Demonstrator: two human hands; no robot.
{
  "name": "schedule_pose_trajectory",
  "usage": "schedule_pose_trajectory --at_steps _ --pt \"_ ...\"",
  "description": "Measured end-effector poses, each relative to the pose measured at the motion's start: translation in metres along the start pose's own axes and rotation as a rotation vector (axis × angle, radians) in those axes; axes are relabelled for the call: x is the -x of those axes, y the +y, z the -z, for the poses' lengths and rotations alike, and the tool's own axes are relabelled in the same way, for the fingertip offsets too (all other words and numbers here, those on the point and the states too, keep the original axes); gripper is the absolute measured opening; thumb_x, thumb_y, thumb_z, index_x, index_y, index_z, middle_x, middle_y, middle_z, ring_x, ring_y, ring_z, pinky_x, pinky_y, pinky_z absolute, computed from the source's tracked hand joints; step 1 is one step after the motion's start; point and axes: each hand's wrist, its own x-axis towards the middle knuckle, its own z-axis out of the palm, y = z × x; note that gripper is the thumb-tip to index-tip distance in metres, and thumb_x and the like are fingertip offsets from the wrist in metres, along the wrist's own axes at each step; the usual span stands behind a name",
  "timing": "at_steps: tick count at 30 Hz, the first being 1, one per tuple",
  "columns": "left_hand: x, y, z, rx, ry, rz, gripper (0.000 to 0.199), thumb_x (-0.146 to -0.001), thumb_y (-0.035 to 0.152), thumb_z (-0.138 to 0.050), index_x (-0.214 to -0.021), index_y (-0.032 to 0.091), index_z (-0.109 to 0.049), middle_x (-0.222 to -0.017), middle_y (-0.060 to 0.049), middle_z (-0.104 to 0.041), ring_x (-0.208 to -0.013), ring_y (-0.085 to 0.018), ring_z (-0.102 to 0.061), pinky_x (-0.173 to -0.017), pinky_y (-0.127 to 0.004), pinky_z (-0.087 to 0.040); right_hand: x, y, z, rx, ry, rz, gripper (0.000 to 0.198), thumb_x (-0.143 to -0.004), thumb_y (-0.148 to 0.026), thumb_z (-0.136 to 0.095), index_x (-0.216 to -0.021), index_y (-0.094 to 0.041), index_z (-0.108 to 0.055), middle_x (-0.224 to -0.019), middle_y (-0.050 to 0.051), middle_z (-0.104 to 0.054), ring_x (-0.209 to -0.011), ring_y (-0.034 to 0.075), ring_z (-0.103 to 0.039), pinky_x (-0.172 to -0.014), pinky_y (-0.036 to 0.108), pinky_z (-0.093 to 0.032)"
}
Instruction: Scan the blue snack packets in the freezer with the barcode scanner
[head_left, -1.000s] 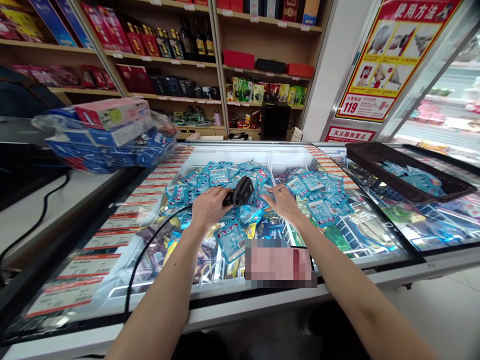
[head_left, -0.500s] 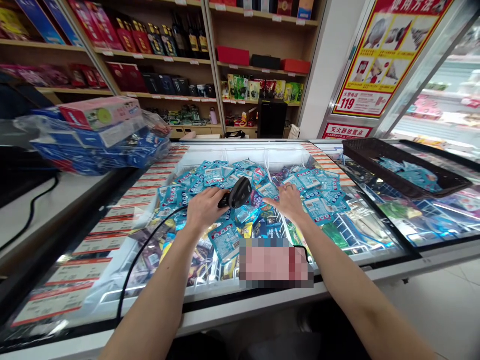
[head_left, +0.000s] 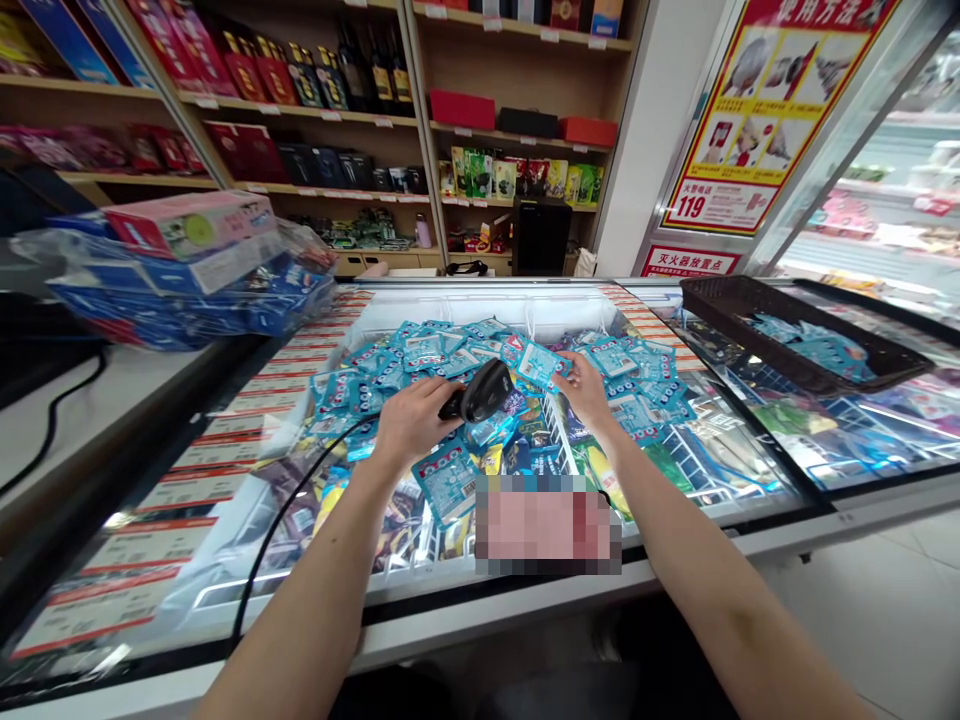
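Observation:
My left hand [head_left: 417,422] is wrapped round the handle of a black barcode scanner [head_left: 489,390], whose head points to the right. A light blue packet [head_left: 541,364] is pinched in my right hand [head_left: 585,392] by its right end, just beside the scanner's head. Under and around both hands lie many similar blue packets [head_left: 427,348] on the freezer's goods. Another blue packet [head_left: 448,484] rests nearer to me, below the scanner. The scanner's black cable [head_left: 279,512] runs down to the left over the freezer edge.
A phone-like object with a blurred-out face [head_left: 547,525] lies at the front edge. On the right a dark brown tray [head_left: 810,340] holds more blue packets. Plastic-wrapped boxes [head_left: 202,265] are stacked at left. Shelves of goods [head_left: 315,110] stand behind the freezer [head_left: 442,305].
My right hand has taken hold of a blue packet and lifted it, tilted, toward the scanner. The scanner in my left hand has shifted only slightly to the right.

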Motion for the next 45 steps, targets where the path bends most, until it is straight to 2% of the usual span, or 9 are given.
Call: schedule_pose_trajectory --at_steps 3,8,13,27,34,38,41,45 --pt "0.0 0.001 0.001 0.018 -0.015 0.028 0.037 -0.081 0.041 -0.054 -0.113 0.022 -0.06 -0.102 -0.007 -0.067 -0.098 -0.024 -0.061 -0.075 -0.032 -0.046 -0.001 0.003 -0.004 -0.018 0.053 0.005 0.038 -0.083 -0.035 -0.045 -0.118 -0.02 -0.052 -0.087 0.003 -0.063 -0.077 0.017 -0.06 -0.072 0.031 -0.051" --pt "-0.001 0.002 0.003 0.035 -0.029 0.047 0.038 -0.081 0.041 -0.053 -0.113 0.022 -0.06 -0.099 -0.007 -0.068 -0.097 -0.024 -0.061 -0.074 -0.032 -0.046 -0.004 0.016 -0.011 -0.105 0.098 -0.03 0.04 -0.08 -0.035 -0.048 -0.118 -0.02 -0.051 -0.088 0.003 -0.062 -0.078 0.018 -0.061 -0.07 0.034 -0.054" --pt "-0.001 0.002 0.002 0.044 -0.035 0.033 0.038 -0.081 0.041 -0.053 -0.112 0.022 -0.06 -0.101 -0.006 -0.068 -0.097 -0.024 -0.061 -0.075 -0.033 -0.047 -0.007 0.021 -0.013 -0.282 0.09 -0.111 0.044 -0.077 -0.037 -0.052 -0.117 -0.018 -0.049 -0.085 0.002 -0.06 -0.072 0.017 -0.061 -0.058 0.033 -0.056" --pt "-0.002 0.004 0.001 0.011 -0.057 0.023 0.036 -0.081 0.041 -0.055 -0.112 0.023 -0.06 -0.102 -0.006 -0.068 -0.099 -0.025 -0.061 -0.074 -0.033 -0.047 -0.007 0.024 -0.013 -0.345 0.069 -0.128 0.045 -0.077 -0.039 -0.053 -0.117 -0.019 -0.047 -0.085 0.003 -0.061 -0.076 0.02 -0.063 -0.058 0.034 -0.057" --pt "-0.001 0.004 0.001 -0.002 -0.062 0.015 0.037 -0.082 0.041 -0.053 -0.113 0.022 -0.059 -0.103 -0.006 -0.067 -0.099 -0.025 -0.061 -0.075 -0.034 -0.046 -0.007 0.023 -0.014 -0.267 0.065 -0.132 0.045 -0.079 -0.04 -0.05 -0.119 -0.019 -0.047 -0.088 0.004 -0.061 -0.077 0.02 -0.062 -0.06 0.034 -0.056" --pt "-0.001 0.003 0.001 -0.018 -0.041 0.008 0.037 -0.083 0.042 -0.053 -0.114 0.022 -0.059 -0.104 -0.007 -0.067 -0.099 -0.025 -0.061 -0.075 -0.033 -0.046 -0.004 0.016 -0.01 -0.227 0.103 -0.103 0.05 -0.081 -0.038 -0.048 -0.127 -0.018 -0.04 -0.087 0.005 -0.061 -0.075 0.019 -0.062 -0.06 0.034 -0.055" --pt "0.001 -0.002 -0.002 -0.057 -0.017 0.002 0.038 -0.083 0.042 -0.053 -0.115 0.021 -0.058 -0.103 -0.008 -0.066 -0.097 -0.025 -0.061 -0.076 -0.033 -0.046 -0.002 0.01 -0.002 -0.055 0.195 -0.056 0.048 -0.086 -0.036 -0.042 -0.131 -0.019 -0.04 -0.09 0.007 -0.062 -0.075 0.019 -0.06 -0.066 0.035 -0.054" --pt "0.002 -0.01 -0.007 -0.101 0.029 0.036 0.034 -0.083 0.04 -0.053 -0.11 0.021 -0.061 -0.098 -0.008 -0.067 -0.095 -0.024 -0.061 -0.075 -0.033 -0.046 -0.004 0.009 0.013 0.214 0.34 0.023 0.041 -0.088 -0.031 -0.038 -0.126 -0.02 -0.05 -0.093 0.007 -0.064 -0.076 0.019 -0.058 -0.078 0.037 -0.047"
